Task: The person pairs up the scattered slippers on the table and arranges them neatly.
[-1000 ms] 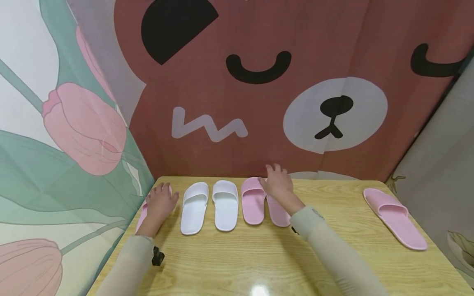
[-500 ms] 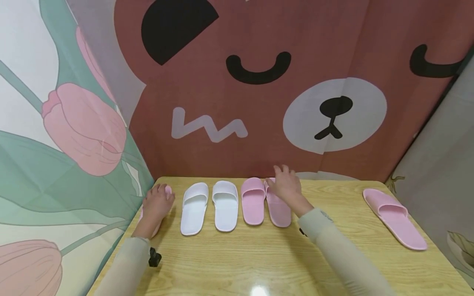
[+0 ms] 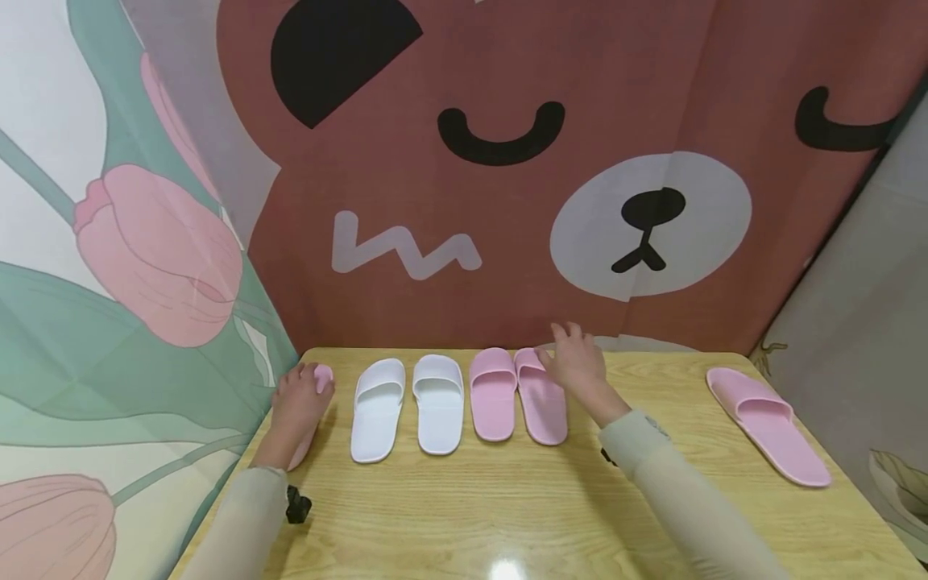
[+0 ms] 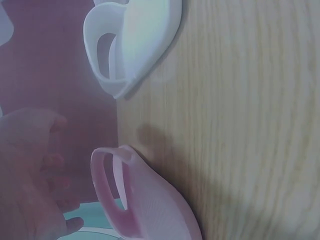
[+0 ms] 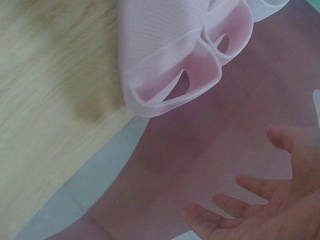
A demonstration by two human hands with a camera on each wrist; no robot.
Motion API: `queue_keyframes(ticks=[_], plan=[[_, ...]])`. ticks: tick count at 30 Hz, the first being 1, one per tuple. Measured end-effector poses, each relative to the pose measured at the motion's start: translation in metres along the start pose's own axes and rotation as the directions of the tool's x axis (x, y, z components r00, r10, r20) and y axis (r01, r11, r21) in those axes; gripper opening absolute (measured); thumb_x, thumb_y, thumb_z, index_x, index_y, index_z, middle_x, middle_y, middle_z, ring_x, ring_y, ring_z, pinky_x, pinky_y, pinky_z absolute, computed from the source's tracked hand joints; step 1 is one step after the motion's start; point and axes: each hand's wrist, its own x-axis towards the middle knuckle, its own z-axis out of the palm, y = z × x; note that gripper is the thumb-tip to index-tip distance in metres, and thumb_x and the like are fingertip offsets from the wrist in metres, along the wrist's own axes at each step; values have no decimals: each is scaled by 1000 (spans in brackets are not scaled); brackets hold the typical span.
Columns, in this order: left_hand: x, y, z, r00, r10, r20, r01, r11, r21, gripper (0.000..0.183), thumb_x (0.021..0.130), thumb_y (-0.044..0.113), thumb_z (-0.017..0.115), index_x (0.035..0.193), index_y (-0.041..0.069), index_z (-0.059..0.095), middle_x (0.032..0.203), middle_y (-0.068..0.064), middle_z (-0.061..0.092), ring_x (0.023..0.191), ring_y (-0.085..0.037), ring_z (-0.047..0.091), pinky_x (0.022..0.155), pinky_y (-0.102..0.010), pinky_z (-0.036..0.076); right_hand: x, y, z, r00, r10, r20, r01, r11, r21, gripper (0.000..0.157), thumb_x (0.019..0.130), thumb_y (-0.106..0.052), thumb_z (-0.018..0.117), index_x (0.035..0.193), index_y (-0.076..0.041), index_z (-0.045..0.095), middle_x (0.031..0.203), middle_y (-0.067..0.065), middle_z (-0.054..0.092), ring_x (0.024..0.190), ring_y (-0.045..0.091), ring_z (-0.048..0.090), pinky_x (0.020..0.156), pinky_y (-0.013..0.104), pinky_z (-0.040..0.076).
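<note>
Over a pink slipper [image 3: 324, 376] at the table's left edge hovers my left hand [image 3: 299, 399], covering most of it in the head view. The left wrist view shows a gap between this hand's loosely bent fingers and the slipper's strap. My right hand [image 3: 580, 366] is beside the right slipper [image 3: 542, 407] of a pink pair, overlapping its toe edge slightly. Its fingers are spread and hold nothing; the right wrist view shows them apart from the slipper. The pair's left slipper [image 3: 493, 399] lies close by. All toes point toward the back wall.
Two white slippers, one on the left [image 3: 378, 415] and one on the right [image 3: 439, 407], lie between the hands. Another pink slipper [image 3: 772, 427] lies angled at the right edge of the wooden table [image 3: 449, 515]. A bear-print cloth [image 3: 406, 306] hangs behind.
My right hand has moved right, uncovering more of the pink slipper beside it. My left hand has shifted slightly left and nearer, and more of its slipper shows to the right of the wrist.
</note>
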Motion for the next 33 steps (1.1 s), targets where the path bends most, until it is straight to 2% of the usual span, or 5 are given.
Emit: queue_keyframes(ticks=[10, 23, 33], plan=[[-1, -4, -1, 1000, -2, 7, 2, 1000, -12, 62, 101, 32, 53, 147, -7, 38, 152, -36, 29, 136, -57, 27, 104, -75, 22, -2, 14, 0, 1000, 15, -8, -15, 1000, 6, 70, 100, -42, 57, 153, -2, 38, 155, 30, 32, 135, 56, 38, 103, 64, 42], [1, -14, 4, 998, -42, 46, 43, 999, -21, 66, 99, 33, 56, 147, -8, 38, 153, -37, 27, 135, -58, 27, 103, -75, 21, -7, 32, -2, 1000, 28, -10, -27, 999, 27, 71, 101, -44, 55, 153, -1, 37, 154, 31, 33, 131, 56, 41, 102, 66, 41], [2, -16, 4, 994, -79, 71, 81, 996, -30, 71, 98, 35, 58, 149, -8, 34, 153, -38, 24, 136, -58, 24, 105, -74, 19, -13, 54, -5, 998, 66, -18, -65, 997, 50, 71, 102, -44, 54, 155, -1, 35, 156, 31, 30, 132, 59, 37, 101, 69, 38]])
